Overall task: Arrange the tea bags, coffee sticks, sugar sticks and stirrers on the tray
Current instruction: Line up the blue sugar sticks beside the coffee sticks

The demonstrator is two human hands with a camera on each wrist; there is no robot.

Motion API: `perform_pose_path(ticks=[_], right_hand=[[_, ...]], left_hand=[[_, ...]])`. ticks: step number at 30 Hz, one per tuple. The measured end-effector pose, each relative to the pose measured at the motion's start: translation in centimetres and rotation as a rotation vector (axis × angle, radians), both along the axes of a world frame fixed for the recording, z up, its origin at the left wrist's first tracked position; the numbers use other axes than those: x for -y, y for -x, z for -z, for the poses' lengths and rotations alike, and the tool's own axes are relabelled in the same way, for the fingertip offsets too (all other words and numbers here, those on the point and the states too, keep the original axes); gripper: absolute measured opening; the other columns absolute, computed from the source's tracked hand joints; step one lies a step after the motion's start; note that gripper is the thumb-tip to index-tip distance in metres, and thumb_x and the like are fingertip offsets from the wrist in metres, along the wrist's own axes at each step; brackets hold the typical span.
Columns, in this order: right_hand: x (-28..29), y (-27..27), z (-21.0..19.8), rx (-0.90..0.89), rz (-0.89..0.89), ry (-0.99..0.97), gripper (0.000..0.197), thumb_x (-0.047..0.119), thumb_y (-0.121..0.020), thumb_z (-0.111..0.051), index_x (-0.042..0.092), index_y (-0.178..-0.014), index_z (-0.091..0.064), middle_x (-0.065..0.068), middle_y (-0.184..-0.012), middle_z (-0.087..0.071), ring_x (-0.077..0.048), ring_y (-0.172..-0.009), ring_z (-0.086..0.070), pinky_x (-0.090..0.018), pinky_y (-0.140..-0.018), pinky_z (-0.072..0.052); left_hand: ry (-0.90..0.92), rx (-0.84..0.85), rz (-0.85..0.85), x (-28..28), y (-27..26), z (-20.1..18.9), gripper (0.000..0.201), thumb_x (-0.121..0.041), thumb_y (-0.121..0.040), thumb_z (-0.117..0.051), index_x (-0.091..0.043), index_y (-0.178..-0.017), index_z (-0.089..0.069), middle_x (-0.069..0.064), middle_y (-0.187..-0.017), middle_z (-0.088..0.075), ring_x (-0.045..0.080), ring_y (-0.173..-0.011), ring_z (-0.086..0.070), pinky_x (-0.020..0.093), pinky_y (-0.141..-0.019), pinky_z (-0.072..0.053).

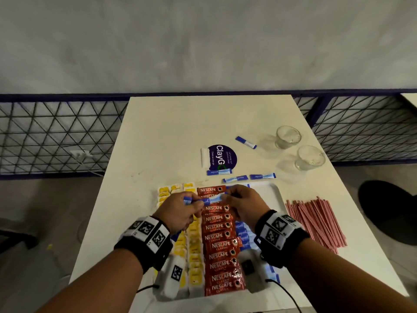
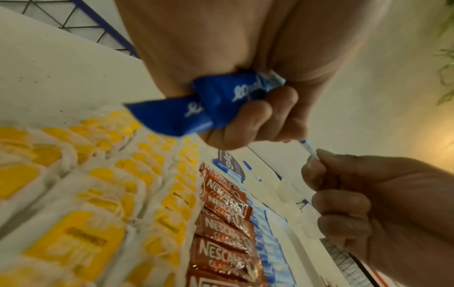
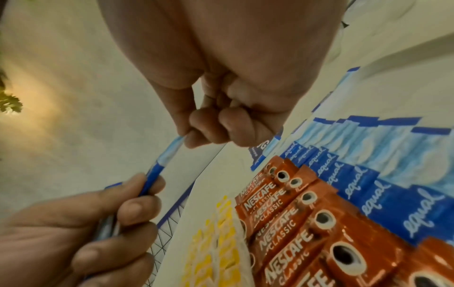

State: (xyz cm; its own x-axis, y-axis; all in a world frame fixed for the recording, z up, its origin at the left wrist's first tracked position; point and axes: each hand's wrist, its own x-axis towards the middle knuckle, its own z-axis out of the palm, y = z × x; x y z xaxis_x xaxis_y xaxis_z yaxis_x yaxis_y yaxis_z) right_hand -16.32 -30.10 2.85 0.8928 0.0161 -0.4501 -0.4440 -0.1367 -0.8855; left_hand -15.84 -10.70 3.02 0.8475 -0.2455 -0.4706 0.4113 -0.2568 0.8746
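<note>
A white tray (image 1: 274, 193) holds columns of yellow tea bags (image 1: 194, 247), red Nescafe coffee sticks (image 1: 220, 245) and blue sugar sticks (image 1: 242, 233). Above the tray's far end, my left hand (image 1: 194, 201) grips a small bundle of blue sugar sticks (image 2: 209, 104). My right hand (image 1: 228, 196) pinches the pale end of one sugar stick (image 3: 172, 153) that sticks out of that bundle. Three more sugar sticks (image 1: 235, 178) lie on the table just beyond the tray. Red-striped stirrers (image 1: 316, 222) lie in a pile to the tray's right.
Two clear glass cups (image 1: 288, 137) (image 1: 310, 157) stand at the back right of the white table (image 1: 169, 136). A purple round sticker (image 1: 222, 157), a white packet (image 1: 205, 158) and another sugar stick (image 1: 246, 142) lie beyond the tray. A blue wire fence (image 1: 56, 132) runs behind.
</note>
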Motion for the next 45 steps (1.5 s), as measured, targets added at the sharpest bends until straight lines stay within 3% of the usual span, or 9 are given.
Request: perform_pose_path(ticks=[5,11,21,26,30,33,37,42,45], right_hand=[[1.8,-1.2,0.1,0.04,-0.009,0.02,0.012,0.012,-0.09,-0.062,0.01,-0.078,-0.062,-0.003,-0.06,-0.059,-0.011,-0.042,-0.042,-0.023,-0.044,-0.036],[8.9,-3.9,3.7,-0.086,0.327,0.042,0.011,0.009,-0.089,-0.063,0.009,-0.078,-0.064,-0.007,-0.068,-0.065,-0.017,-0.039,-0.035,-0.023,-0.045,-0.029],[10.4,-7.0,7.3,-0.286,0.153,0.194,0.008,0.016,-0.091,-0.062,0.012,-0.086,-0.067,0.0,-0.072,-0.067,-0.018,-0.042,-0.041,-0.017,-0.036,-0.033],[9.6,-7.4,8.2,-0.296,0.161,0.178,0.016,0.017,-0.088,-0.065,0.013,-0.073,-0.069,-0.006,-0.074,-0.07,-0.018,-0.042,-0.04,-0.024,-0.043,-0.034],[9.2,-7.4,8.5,-0.293,0.145,0.254,0.016,0.029,-0.081,-0.072,0.018,-0.07,-0.074,-0.001,-0.066,-0.071,-0.017,-0.046,-0.049,-0.026,-0.048,-0.04],[9.0,-7.4,8.3,-0.24,0.045,0.449,0.028,0.044,-0.079,-0.069,0.023,-0.061,-0.069,0.0,-0.065,-0.069,-0.023,-0.061,-0.062,-0.033,-0.064,-0.055],[8.8,-7.5,7.9,-0.18,-0.104,0.644,0.031,0.05,-0.084,-0.06,0.03,-0.06,-0.057,0.001,-0.082,-0.068,-0.02,-0.08,-0.062,-0.033,-0.085,-0.053],[8.9,-7.5,7.0,-0.192,-0.287,0.803,0.043,0.06,-0.088,-0.048,0.019,-0.083,-0.06,-0.004,-0.102,-0.069,-0.023,-0.1,-0.062,-0.031,-0.09,-0.048],[8.8,-7.5,5.7,-0.219,-0.249,0.763,0.059,0.068,-0.085,-0.044,0.012,-0.08,-0.063,-0.006,-0.086,-0.067,-0.024,-0.086,-0.062,-0.032,-0.077,-0.048]], left_hand=[[-0.092,0.049,-0.052,1.7,-1.5,0.1,0.011,-0.012,-0.094,-0.058,-0.01,-0.084,-0.062,0.006,-0.06,-0.061,0.012,-0.033,-0.031,0.02,-0.04,-0.027],[-0.296,0.077,-0.129,1.7,-2.4,1.0,0.021,-0.028,-0.095,-0.057,-0.011,-0.086,-0.065,0.009,-0.074,-0.066,0.011,-0.035,-0.036,0.024,-0.044,-0.034],[-0.416,0.035,-0.198,1.3,-2.0,1.6,0.022,-0.032,-0.094,-0.058,-0.013,-0.086,-0.065,0.007,-0.074,-0.068,0.015,-0.04,-0.04,0.024,-0.047,-0.034],[-0.422,0.006,-0.211,1.2,-1.7,1.3,0.021,-0.032,-0.095,-0.057,-0.013,-0.091,-0.065,0.005,-0.075,-0.067,0.011,-0.035,-0.038,0.024,-0.047,-0.035],[-0.43,-0.017,-0.238,0.9,-1.5,1.3,0.02,-0.032,-0.094,-0.057,-0.014,-0.094,-0.065,0.005,-0.076,-0.068,0.01,-0.034,-0.038,0.023,-0.046,-0.035],[-0.411,-0.031,-0.262,0.8,-1.4,1.4,0.02,-0.032,-0.094,-0.057,-0.014,-0.092,-0.065,0.006,-0.075,-0.068,0.014,-0.036,-0.036,0.023,-0.044,-0.034],[-0.41,-0.032,-0.26,0.7,-1.2,1.4,0.021,-0.033,-0.094,-0.057,-0.014,-0.09,-0.065,0.006,-0.075,-0.068,0.013,-0.035,-0.036,0.023,-0.043,-0.034],[-0.399,-0.034,-0.239,0.5,-1.1,1.4,0.027,-0.04,-0.094,-0.055,-0.014,-0.093,-0.065,0.005,-0.076,-0.067,0.011,-0.034,-0.036,0.025,-0.045,-0.035],[-0.24,-0.084,-0.24,0.7,-1.0,0.8,0.048,-0.054,-0.094,-0.039,-0.012,-0.096,-0.063,0.007,-0.07,-0.062,0.014,-0.036,-0.034,0.025,-0.044,-0.032]])
